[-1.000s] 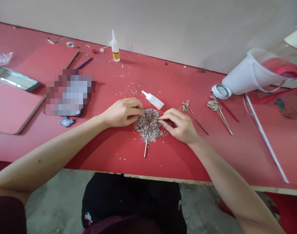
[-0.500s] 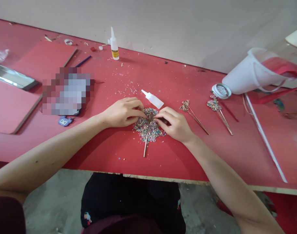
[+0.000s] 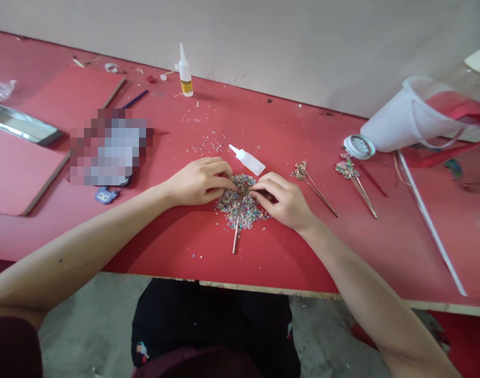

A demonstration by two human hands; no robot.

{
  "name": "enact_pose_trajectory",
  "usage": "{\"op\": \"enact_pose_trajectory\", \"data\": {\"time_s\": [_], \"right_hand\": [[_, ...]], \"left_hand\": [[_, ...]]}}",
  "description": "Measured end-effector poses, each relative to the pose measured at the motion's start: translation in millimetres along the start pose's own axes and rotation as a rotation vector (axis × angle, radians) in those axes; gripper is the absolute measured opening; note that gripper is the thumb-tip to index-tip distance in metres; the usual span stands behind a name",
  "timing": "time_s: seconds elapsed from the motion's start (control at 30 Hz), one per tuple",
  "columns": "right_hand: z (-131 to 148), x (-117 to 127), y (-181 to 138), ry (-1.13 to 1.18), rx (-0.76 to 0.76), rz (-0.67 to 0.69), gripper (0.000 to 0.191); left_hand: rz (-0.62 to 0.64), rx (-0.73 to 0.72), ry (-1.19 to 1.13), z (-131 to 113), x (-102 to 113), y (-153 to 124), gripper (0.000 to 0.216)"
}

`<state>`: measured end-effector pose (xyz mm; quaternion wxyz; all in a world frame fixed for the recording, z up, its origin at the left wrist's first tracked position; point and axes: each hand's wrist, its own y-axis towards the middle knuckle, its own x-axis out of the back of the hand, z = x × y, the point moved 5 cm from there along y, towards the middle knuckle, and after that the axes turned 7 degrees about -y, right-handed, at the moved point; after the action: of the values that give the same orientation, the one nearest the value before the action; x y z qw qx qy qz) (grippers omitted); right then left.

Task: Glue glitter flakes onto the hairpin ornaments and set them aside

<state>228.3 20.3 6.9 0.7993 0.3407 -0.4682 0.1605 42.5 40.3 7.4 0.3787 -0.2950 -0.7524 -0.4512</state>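
A gold metal hairpin (image 3: 237, 226) lies with its ornate head over a heap of small multicoloured chips (image 3: 247, 215), its stem pointing toward me. My left hand (image 3: 202, 182) pinches the left side of the head between thumb and forefinger. From the other side, my right hand (image 3: 281, 199) has its fingertips closed at the head's right edge. Fine details under the fingertips are too small to make out. Just beyond the heap lies a white glue bottle (image 3: 249, 160) on its side, nozzle to the left.
To the right lie a bare gold hairpin (image 3: 316, 189) and one with coloured chips (image 3: 358, 186). A white bucket (image 3: 397, 118) and a small round container (image 3: 359, 147) sit farther right. Another glue bottle (image 3: 185, 76) stands near the wall. A blurred-out object (image 3: 114, 149) is at left.
Almost nothing differs. Both hands stay at the hairpin's head, and the whole view has shifted very slightly.
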Motion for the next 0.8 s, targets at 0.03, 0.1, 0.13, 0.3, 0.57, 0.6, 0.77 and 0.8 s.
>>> {"op": "enact_pose_trajectory", "data": {"time_s": [0.03,0.1,0.13,0.3,0.57,0.6,0.77,0.8], "right_hand": [[-0.1,0.1,0.1,0.000,-0.004,-0.003,0.008],[-0.2,0.0,0.3,-0.003,-0.010,-0.004,0.009],[-0.2,-0.1,0.4,-0.004,-0.012,-0.003,0.009],[-0.3,-0.6,0.5,0.002,-0.008,0.006,0.009],[-2.0,-2.7,-1.3,0.007,-0.010,0.021,0.009],[-2.1,-3.1,-1.4,0.002,-0.007,0.021,0.009],[-3.1,-4.4,-1.8,-0.005,0.004,0.023,0.010],[-3.1,-4.5,-1.7,-0.005,0.005,0.022,0.010]], "left_hand": [[-0.003,-0.003,0.001,-0.3,0.2,0.0,0.030],[-0.009,-0.007,0.005,-0.8,0.5,0.2,0.029],[-0.011,-0.007,0.006,-0.9,0.7,0.3,0.029],[-0.007,0.003,0.004,-0.8,0.4,0.6,0.030],[-0.014,0.046,0.015,1.4,0.4,0.1,0.029],[-0.014,0.042,0.014,1.2,0.5,0.2,0.029],[-0.013,0.035,0.011,1.0,0.2,0.4,0.028],[-0.012,0.038,0.012,1.2,0.1,0.5,0.028]]}}
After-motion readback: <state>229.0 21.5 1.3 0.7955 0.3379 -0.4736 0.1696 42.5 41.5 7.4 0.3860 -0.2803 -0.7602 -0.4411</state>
